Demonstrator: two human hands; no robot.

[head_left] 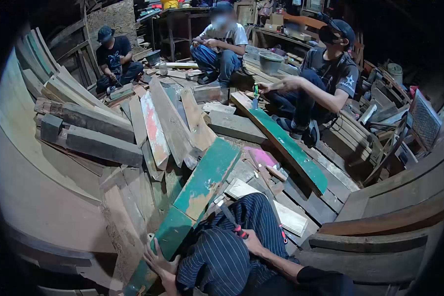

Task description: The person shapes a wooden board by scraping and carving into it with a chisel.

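Note:
A long plank with worn green paint (pixel 209 165) slants across in front of me, bare wood showing in patches. My left hand (pixel 160 261) rests against its near end, fingers spread. In my right hand (pixel 251 242) is a chisel (pixel 228 213) with a red and black handle, closed in my fingers. Its flat metal blade points up and away, above my knee in striped trousers (pixel 256 214), and appears apart from the plank. A whitish board (pixel 291 217) lies just beyond that knee.
At right, a person (pixel 325 74) holds a green-handled tool (pixel 255 93) on another green plank (pixel 291 145). Two other people (pixel 222 44) sit farther back. Loose boards (pixel 170 118), thick beams (pixel 103 143) and a bucket (pixel 270 62) surround us. Stacked planks (pixel 380 219) stand at lower right.

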